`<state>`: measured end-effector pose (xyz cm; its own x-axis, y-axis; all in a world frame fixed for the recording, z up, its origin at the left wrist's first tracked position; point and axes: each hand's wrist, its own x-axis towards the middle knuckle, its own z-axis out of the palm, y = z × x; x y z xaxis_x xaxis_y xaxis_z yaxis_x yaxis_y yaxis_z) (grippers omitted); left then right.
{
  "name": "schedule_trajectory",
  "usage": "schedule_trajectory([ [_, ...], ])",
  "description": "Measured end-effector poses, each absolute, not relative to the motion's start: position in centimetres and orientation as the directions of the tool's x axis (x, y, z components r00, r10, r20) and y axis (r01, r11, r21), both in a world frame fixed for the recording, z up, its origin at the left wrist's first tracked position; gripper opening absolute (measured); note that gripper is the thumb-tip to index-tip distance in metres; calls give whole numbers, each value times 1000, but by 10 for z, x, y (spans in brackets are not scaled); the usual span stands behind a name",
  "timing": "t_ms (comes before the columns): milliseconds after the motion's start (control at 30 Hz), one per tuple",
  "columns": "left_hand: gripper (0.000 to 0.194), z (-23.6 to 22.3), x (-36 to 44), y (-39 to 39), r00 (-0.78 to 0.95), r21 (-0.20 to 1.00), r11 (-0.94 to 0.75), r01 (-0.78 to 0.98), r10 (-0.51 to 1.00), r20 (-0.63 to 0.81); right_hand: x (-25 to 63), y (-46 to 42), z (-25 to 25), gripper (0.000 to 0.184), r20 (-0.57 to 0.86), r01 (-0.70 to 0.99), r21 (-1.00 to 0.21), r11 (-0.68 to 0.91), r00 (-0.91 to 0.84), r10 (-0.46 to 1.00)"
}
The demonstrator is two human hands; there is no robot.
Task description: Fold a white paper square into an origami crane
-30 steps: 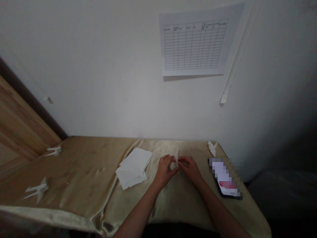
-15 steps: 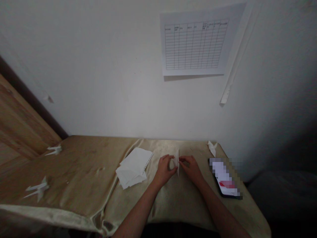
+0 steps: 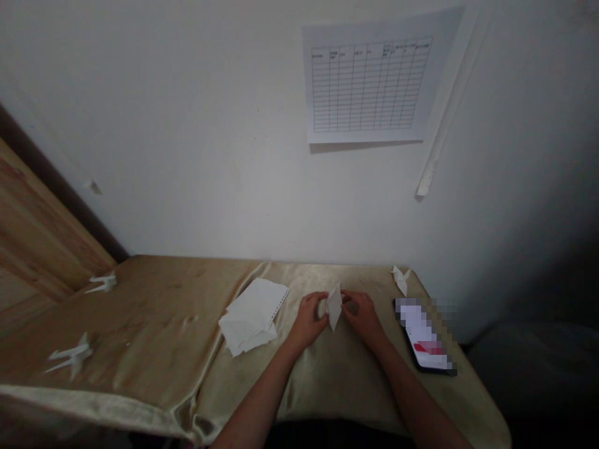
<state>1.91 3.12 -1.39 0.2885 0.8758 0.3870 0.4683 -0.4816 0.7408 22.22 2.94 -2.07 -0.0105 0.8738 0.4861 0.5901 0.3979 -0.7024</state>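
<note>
Two bare hands work close together near the middle of the surface. The left hand [image 3: 307, 318] and the right hand [image 3: 362, 315] are both curled and closed in on a kite-shaped folded white paper piece [image 3: 334, 307], gripping it from either side. The piece stands upright between them, its narrow tip pointing down toward the person, and its lower part is clear of the hands. Both bare forearms [image 3: 262, 380] run in from the bottom of the view. Just left of the left hand, not touching it, lies a loose stack of white paper sheets [image 3: 248, 318], the top sheet with a perforated edge. To the right of the right hand, a black smartphone [image 3: 423, 337] lies face up near the edge, its screen pixelated and unreadable. Beyond it, at the far edge, sits a small folded white paper figure [image 3: 401, 280]. Well left of the stack are two white origami cranes [image 3: 70, 358] [image 3: 103, 284], one near the front and one by the far corner. All of this rests on a creased tan satin-like cloth [image 3: 154, 305] covering the surface. A printed white grid chart [image 3: 367, 84] hangs on the white wall [image 3: 187, 125] behind, and a light wooden panel [image 3: 37, 249] stands at the left.
</note>
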Motion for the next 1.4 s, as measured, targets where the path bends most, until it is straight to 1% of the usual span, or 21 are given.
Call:
schedule_trajectory([
  [167,60,-13,15,33,323,746,-488,454,870,372,224,30,-21,57,497,562,-697,446,-70,865],
  [233,61,-13,13,33,330,748,-483,454,872,363,225,30,-22,56,499,551,-691,468,-105,860],
  [367,60,-17,9,34,318,738,-466,487,882,347,226,30,-23,48,501,554,-678,483,-132,855],
  [533,65,-20,4,36,356,723,-485,492,870,342,225,26,-19,54,493,540,-673,505,-182,851],
  [667,63,-19,3,37,407,701,-511,498,851,332,225,22,-14,59,469,552,-658,512,-230,852],
  [867,58,-12,4,36,483,614,-573,543,811,330,226,22,-14,52,452,569,-637,520,-271,850],
  [1033,55,-11,6,34,505,532,-582,615,809,302,226,24,-16,43,397,647,-602,468,-266,879],
  [1133,49,-10,7,32,512,496,-586,641,808,292,227,25,-16,39,355,682,-592,430,-259,898],
  [1267,42,-9,9,30,517,458,-599,656,800,305,228,26,-16,38,322,713,-572,406,-261,910],
  [1400,29,-9,12,28,504,446,-604,661,797,333,228,25,-15,32,315,739,-553,384,-241,918],
])
